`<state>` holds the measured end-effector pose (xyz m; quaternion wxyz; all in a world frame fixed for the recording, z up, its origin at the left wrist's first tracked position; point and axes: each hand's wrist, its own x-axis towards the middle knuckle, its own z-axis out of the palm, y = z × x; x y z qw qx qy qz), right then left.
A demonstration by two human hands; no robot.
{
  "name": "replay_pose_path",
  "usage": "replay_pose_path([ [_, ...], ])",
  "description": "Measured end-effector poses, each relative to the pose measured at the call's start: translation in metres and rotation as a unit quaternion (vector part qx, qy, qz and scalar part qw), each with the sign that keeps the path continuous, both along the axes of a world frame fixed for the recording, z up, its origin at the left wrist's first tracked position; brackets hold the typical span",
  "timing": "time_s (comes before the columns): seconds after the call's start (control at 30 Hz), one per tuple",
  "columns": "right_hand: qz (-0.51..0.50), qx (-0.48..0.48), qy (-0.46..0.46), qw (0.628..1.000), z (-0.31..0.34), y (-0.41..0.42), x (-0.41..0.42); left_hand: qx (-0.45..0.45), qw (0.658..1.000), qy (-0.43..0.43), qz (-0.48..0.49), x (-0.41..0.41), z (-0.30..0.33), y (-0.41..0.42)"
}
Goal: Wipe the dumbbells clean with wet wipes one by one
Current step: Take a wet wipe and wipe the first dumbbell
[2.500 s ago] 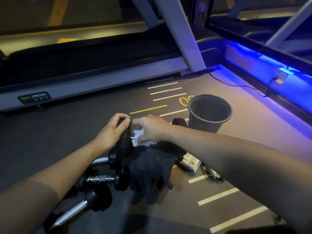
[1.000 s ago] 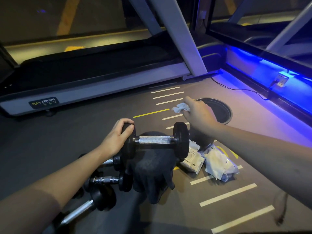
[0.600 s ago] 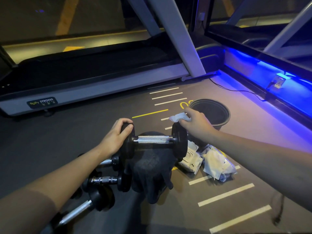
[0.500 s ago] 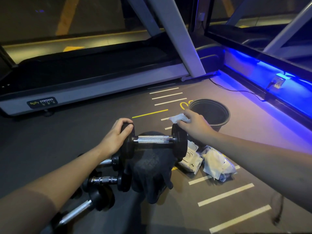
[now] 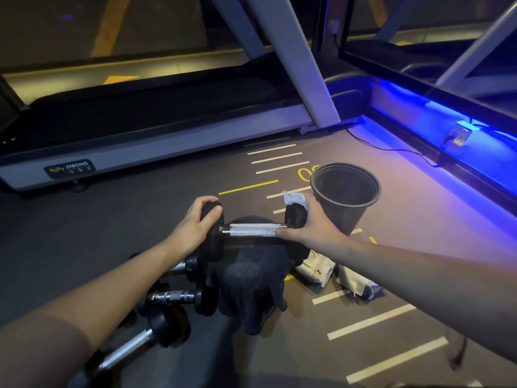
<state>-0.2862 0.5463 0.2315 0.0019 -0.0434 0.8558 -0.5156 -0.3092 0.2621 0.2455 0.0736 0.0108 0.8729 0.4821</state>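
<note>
While lit blue from the right, treadmill (image 5: 156, 141) across the far floor, its grey side rail bearing a "BODY STRONG" label. Dark gym floor (image 5: 405, 264) marked with white and yellow lines. Black bucket (image 5: 345, 191) upright on those lines, just right of the hands. Dark cloth (image 5: 251, 278) heaped under the raised dumbbell (image 5: 253, 230), which lies level above it, knurled steel bar between two black end weights. More dumbbells (image 5: 179, 296) piled on the floor to the left of the cloth, below the left forearm. White wipe packs (image 5: 317, 268) on the floor right of the cloth, partly behind the right forearm. Left hand (image 5: 193, 229) curled over the top of the left end weight, gripping it. Right hand (image 5: 310, 226) wrapped round the right end weight, thumb lying along the bar's end, fingers pressing a crumpled white wet wipe (image 5: 295, 198) against the top of that weight; fingertips hidden behind it.
</note>
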Motion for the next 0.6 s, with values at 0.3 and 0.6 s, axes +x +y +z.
replay_pose_path([
  [0.3,0.009,-0.117,-0.055,0.992,-0.003,0.001,0.002,0.156,0.962,-0.223,0.033,0.018,0.012,0.006],
  [0.6,-0.017,-0.209,-0.135,0.968,-0.009,-0.004,0.007,0.161,0.96,-0.224,0.052,0.018,0.011,0.008],
])
